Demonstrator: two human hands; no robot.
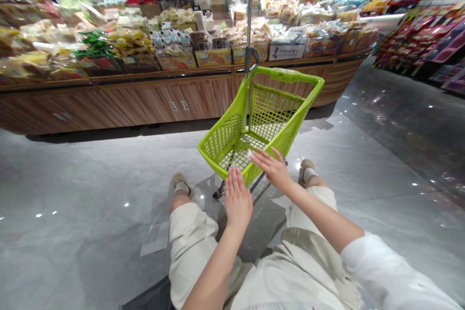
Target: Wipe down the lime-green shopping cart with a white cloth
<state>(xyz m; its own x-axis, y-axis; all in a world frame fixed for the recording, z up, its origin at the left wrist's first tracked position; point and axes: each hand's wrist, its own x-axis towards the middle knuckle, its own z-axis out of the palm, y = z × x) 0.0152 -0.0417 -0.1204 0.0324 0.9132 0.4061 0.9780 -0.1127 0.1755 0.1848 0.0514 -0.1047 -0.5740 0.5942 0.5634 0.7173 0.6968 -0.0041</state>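
A bright green plastic shopping cart (221, 141) with a latticed basket stands on the floor just in front of my knees. No goods show inside its basket. My left hand (239, 199) is stretched out flat, palm down, with its fingertips at the cart's near rim. To its right, my right hand (274, 170) extends over the same rim, fingers straight and thumb apart. A small whitish spot shows at the right fingertips; I cannot make out what it is. Whether either hand touches the rim or hovers above it is unclear.
Behind the cart runs a wood-panelled display counter (207, 99) loaded with packaged snacks. A thin metal pole (250, 9) rises beside the cart. More stocked shelves (410, 34) stand at the right. My shoes (306, 170) rest on the shiny grey tiled floor (90, 203).
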